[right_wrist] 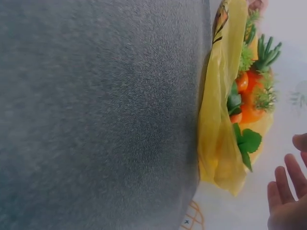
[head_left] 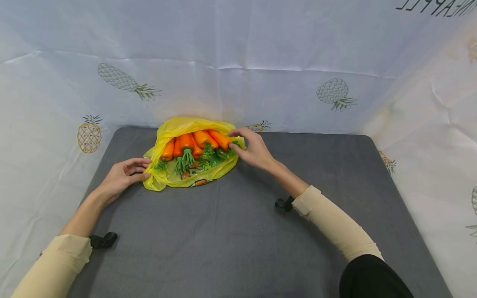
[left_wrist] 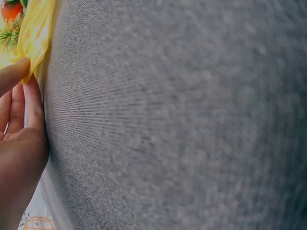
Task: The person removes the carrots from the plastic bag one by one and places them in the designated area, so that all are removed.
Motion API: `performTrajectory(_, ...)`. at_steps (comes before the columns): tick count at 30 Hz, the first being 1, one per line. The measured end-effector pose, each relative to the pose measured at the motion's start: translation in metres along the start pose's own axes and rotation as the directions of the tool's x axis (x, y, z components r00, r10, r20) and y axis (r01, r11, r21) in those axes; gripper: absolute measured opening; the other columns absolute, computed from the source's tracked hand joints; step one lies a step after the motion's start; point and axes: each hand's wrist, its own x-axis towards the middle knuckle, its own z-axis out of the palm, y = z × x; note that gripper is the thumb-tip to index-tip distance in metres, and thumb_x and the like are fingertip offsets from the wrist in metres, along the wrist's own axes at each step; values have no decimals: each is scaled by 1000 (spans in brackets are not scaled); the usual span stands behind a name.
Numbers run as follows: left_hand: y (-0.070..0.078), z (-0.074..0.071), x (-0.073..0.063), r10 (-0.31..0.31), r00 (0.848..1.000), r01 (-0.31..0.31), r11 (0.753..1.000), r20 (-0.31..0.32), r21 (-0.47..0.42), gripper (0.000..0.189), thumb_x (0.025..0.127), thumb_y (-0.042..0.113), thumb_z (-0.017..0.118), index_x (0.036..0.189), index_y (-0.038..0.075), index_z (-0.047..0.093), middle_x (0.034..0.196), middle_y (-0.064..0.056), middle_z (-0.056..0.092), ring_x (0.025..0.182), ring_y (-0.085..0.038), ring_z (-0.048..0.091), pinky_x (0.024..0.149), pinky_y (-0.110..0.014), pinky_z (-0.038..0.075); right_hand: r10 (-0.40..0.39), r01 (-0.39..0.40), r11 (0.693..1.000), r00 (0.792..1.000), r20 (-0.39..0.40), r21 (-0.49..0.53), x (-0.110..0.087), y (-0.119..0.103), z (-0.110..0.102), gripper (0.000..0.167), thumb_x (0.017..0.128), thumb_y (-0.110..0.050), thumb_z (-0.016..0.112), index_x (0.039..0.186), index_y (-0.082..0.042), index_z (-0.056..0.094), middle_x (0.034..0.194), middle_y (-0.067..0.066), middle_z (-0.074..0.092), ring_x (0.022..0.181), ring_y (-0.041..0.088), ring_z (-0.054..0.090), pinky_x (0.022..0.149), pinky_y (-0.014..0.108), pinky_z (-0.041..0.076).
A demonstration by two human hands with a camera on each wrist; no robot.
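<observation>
A yellow plastic bag (head_left: 175,124) lies on its side at the table's back edge, its mouth facing me. Several orange carrots (head_left: 187,142) with green tops (head_left: 179,166) show inside it. At the bag's left edge, my left hand (head_left: 118,178) pinches the thin plastic between thumb and fingers, which the left wrist view shows on the yellow film (left_wrist: 36,38). My right hand (head_left: 255,150) is at the mouth's right side, near the end of a carrot. Its fingers look relaxed and spread in the right wrist view, apart from the bag (right_wrist: 216,139).
The grey table (head_left: 238,236) stretches in front of the bag and to its right. Behind it hangs a white cloth (head_left: 268,41) printed with pineapples. Black straps (head_left: 104,240) hang from both wrists.
</observation>
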Motion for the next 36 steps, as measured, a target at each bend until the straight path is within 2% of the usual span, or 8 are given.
performTrajectory(8,-4,1,0,-6,1000,6,1000,5,3,49,103,11,75,147,0,56,125,22,65,106,5,66,87,-10,56,52,-53,998,998,29,16,11,16,12,33,101,-9,76,132,2,69,131,21,73,124,39,70,112,52,57)
performTrajectory(19,-4,0,-1,-27,1000,27,1000,-10,-12,48,103,11,76,146,2,57,123,22,67,106,5,66,88,-9,56,137,-135,990,988,70,-32,17,28,22,36,101,-14,78,134,-3,69,134,17,72,125,34,70,107,49,58)
performTrajectory(30,-10,1,-1,-9,1000,8,996,-8,-93,45,102,4,75,143,4,59,124,17,69,106,2,67,88,-10,56,218,-215,976,971,98,-46,18,35,35,42,100,-22,80,137,-5,69,136,15,73,126,32,71,113,46,57)
performTrajectory(36,-11,0,0,-15,1000,14,994,-13,-105,44,102,6,75,143,4,59,124,17,70,106,2,68,89,-10,56,230,-226,973,970,85,-50,16,36,38,44,100,-21,80,139,-5,68,138,16,73,127,32,71,113,47,57)
